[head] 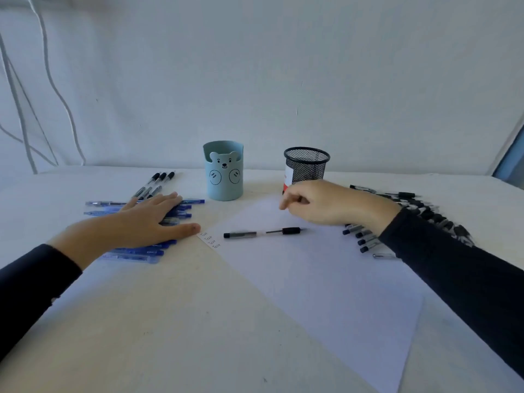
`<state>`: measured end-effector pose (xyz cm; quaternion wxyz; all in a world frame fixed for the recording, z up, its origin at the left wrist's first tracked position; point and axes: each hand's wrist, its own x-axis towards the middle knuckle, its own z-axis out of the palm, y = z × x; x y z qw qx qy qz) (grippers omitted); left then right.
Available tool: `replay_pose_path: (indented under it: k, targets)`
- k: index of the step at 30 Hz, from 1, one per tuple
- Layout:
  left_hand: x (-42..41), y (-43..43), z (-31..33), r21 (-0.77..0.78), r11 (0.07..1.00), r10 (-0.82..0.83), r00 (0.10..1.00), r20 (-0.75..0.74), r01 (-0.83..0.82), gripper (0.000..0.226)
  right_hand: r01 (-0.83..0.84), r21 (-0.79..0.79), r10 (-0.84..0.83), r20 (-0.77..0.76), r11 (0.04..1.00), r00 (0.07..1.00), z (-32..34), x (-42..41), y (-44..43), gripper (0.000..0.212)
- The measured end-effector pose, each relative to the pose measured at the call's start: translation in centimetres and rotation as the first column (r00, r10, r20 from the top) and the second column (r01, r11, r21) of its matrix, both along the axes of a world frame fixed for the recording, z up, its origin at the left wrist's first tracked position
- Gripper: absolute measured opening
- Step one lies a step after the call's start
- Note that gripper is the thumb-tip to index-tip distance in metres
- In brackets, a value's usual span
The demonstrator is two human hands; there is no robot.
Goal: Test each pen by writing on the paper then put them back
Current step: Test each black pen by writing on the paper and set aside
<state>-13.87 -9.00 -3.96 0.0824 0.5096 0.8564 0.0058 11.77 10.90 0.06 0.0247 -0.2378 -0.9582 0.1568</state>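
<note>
A sheet of white paper (326,279) lies skewed on the table, with several small handwritten words (211,240) at its left corner. A black pen (263,232) lies on the paper, apparently pulled apart into two pieces. My left hand (147,219) rests flat, fingers straight, on a row of blue pens (141,252). My right hand (320,202) hovers just above the paper behind the black pen, fingers loosely curled, holding nothing. A pile of black pens (419,211) lies under and behind my right wrist.
A light-blue bear-faced pen cup (224,171) and a black mesh pen cup (306,168) stand at the back of the table. Three black pens (156,184) lie left of the bear cup. A white wall rises behind the table.
</note>
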Motion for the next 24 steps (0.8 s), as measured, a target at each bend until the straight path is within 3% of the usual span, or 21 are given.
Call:
replay_pose_path:
  k: [3, 5, 7, 10, 15, 20, 24]
  targets:
    - [0.1, 0.4, 0.0, 0.212, 0.973, -0.079, 0.993, -0.083, 0.095, 0.109, 0.290, 0.106, -0.274, -0.143, 0.951, 0.951, 0.9, 2.0, 5.1, 0.025]
    - [1.6, 1.2, 0.4, 0.430, 0.887, -0.160, 0.986, -0.053, 0.168, 0.072, 0.429, 0.138, -0.394, -0.225, 0.893, 0.891, -0.2, 2.8, 8.3, 0.024]
    - [4.0, 2.0, 0.8, 0.527, 0.813, -0.284, 0.959, -0.014, 0.248, 0.043, 0.448, 0.160, -0.403, -0.247, 0.880, 0.881, -1.5, 3.1, 10.0, 0.030]
    - [6.7, 3.2, 0.4, 0.536, 0.783, -0.402, 0.914, 0.050, 0.316, 0.034, 0.380, 0.271, -0.350, -0.155, 0.884, 0.924, -2.6, 2.9, 10.8, 0.033]
    - [7.5, 4.6, -0.7, 0.463, 0.813, -0.430, 0.900, 0.070, 0.353, 0.029, 0.387, 0.347, -0.391, -0.063, 0.854, 0.918, -2.7, 2.6, 12.0, 0.024]
    - [7.3, 4.6, -0.8, 0.430, 0.819, -0.442, 0.896, 0.052, 0.379, 0.013, 0.409, 0.359, -0.396, -0.112, 0.839, 0.911, -2.5, 2.7, 11.9, 0.021]
    - [7.1, 3.9, 0.1, 0.467, 0.787, -0.474, 0.880, 0.040, 0.402, 0.015, 0.401, 0.368, -0.351, -0.196, 0.839, 0.915, -2.0, 3.1, 10.9, 0.017]
